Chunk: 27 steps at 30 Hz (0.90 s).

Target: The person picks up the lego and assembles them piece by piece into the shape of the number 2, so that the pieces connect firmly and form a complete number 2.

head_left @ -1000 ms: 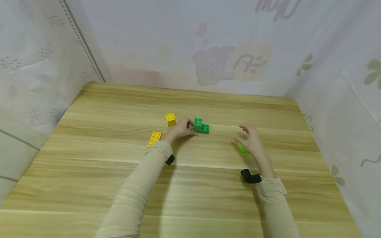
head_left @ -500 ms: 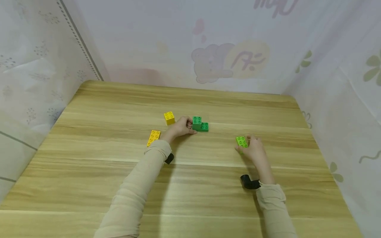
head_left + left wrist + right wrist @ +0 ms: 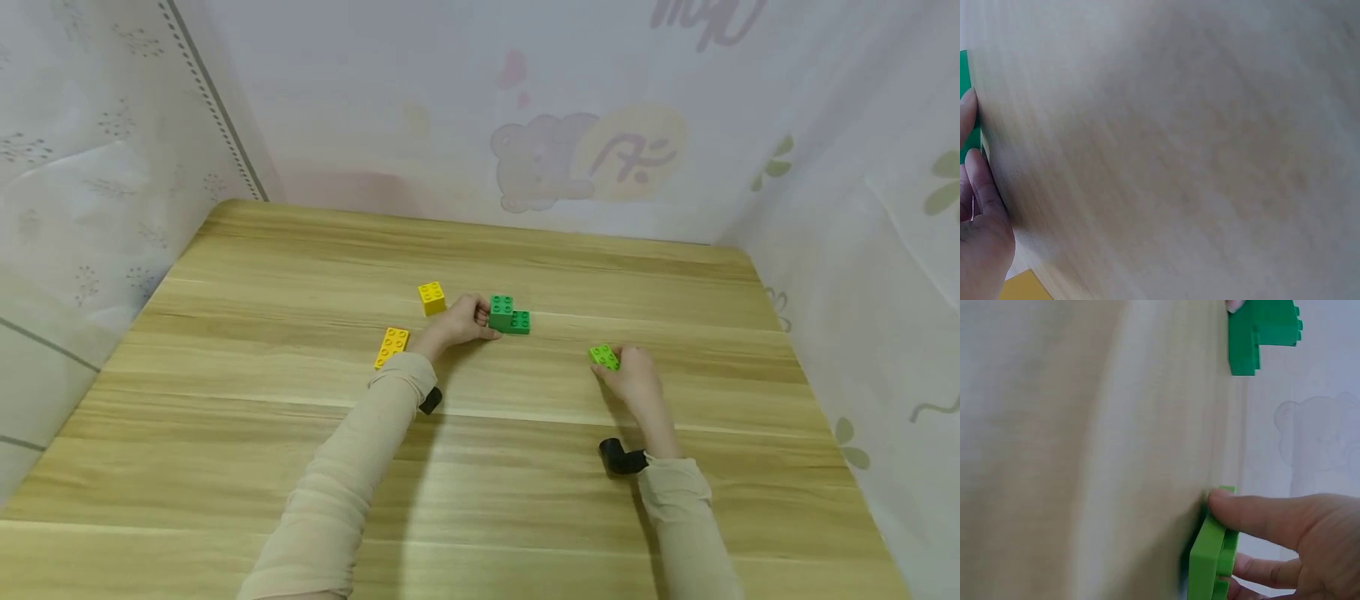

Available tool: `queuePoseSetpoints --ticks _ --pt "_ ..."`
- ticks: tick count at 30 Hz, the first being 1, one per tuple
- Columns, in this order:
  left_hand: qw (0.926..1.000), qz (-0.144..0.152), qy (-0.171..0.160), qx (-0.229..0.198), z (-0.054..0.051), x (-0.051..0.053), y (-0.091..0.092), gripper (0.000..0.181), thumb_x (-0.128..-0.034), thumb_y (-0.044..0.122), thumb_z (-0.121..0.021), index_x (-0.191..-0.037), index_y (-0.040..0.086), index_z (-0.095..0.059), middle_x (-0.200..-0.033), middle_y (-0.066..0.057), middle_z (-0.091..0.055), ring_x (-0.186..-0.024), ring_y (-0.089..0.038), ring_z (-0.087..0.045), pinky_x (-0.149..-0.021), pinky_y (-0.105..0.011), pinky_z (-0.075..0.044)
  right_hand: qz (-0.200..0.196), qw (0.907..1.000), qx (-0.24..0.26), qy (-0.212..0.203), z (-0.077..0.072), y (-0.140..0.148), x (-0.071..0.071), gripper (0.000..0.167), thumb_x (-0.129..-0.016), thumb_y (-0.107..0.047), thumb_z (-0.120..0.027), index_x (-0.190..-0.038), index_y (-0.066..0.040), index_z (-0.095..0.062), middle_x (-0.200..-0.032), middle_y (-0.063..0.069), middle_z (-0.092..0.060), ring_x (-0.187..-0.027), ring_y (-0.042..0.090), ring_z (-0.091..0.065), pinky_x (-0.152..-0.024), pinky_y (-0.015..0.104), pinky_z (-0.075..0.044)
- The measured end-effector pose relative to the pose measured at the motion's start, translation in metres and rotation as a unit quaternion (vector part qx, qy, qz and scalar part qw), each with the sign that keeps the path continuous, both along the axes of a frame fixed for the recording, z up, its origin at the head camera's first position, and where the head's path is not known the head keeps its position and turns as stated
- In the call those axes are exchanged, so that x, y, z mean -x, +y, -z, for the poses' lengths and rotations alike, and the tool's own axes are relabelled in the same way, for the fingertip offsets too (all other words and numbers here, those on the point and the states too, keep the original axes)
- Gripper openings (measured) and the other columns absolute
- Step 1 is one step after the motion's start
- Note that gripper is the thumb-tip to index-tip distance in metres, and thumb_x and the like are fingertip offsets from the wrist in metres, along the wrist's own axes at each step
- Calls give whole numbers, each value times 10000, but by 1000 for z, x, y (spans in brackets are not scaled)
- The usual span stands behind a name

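In the head view my left hand (image 3: 462,322) holds the left side of two joined dark green building bricks, thumb in front and fingers behind. The taller brick (image 3: 501,312) sits on the left part of a flatter brick (image 3: 521,322), which lies on the table. In the left wrist view only a strip of green (image 3: 965,72) shows beside the fingertips. My right hand (image 3: 636,385) pinches a lime green building brick (image 3: 603,357) by its edges, to the right of the dark green pair. The right wrist view has the thumb pressed on that lime brick (image 3: 1207,556), slightly off the surface.
A yellow square brick (image 3: 431,298) stands behind my left wrist. A longer yellow brick (image 3: 392,347) lies by the left forearm, partly behind the sleeve. The wooden table (image 3: 525,492) meets a printed curtain (image 3: 360,100) at the back. A black wrist mount (image 3: 621,458) hangs from the right wrist.
My right hand has come down to the lime brick, gripped it, and shifted it slightly left with a tilt. The left hand has stayed at the dark green bricks.
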<state>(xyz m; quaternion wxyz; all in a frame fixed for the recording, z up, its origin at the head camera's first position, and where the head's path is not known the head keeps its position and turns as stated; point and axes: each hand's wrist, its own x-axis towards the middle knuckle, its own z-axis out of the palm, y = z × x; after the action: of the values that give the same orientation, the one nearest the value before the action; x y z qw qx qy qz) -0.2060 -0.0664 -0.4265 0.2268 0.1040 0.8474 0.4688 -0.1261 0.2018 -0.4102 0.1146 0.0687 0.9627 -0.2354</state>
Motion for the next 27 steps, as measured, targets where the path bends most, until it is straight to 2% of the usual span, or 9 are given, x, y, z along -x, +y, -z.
queuePoseSetpoints --ticks 5,13,27 --pt "10000 16 33 26 -1 0 1 301 -789 51 -693 -973 1 -461 -798 -21 -399 -773 -123 -378 -690 -202 -343 -99 9997 198 136 -8 -4 13 524 -859 -237 -625 -1211 118 -468 -1101 272 -540 -900 302 -518 -702 349 -449" --pt "9999 1 106 109 -1 1 1 333 -784 50 -697 -1017 -23 -469 -841 -26 -414 -800 -126 -385 -711 -197 -358 -216 9982 505 234 -28 -16 33 545 -870 -247 -608 -1273 75 -435 -1183 267 -489 -993 326 -492 -804 405 -451" --pt "9998 22 153 94 -1 -1 0 300 -792 55 -690 -989 -12 -474 -831 -19 -414 -792 -118 -385 -702 -195 -354 -327 9977 428 415 -48 -32 48 524 -874 -251 -604 -1286 29 -441 -1206 241 -481 -1031 330 -474 -856 428 -438"
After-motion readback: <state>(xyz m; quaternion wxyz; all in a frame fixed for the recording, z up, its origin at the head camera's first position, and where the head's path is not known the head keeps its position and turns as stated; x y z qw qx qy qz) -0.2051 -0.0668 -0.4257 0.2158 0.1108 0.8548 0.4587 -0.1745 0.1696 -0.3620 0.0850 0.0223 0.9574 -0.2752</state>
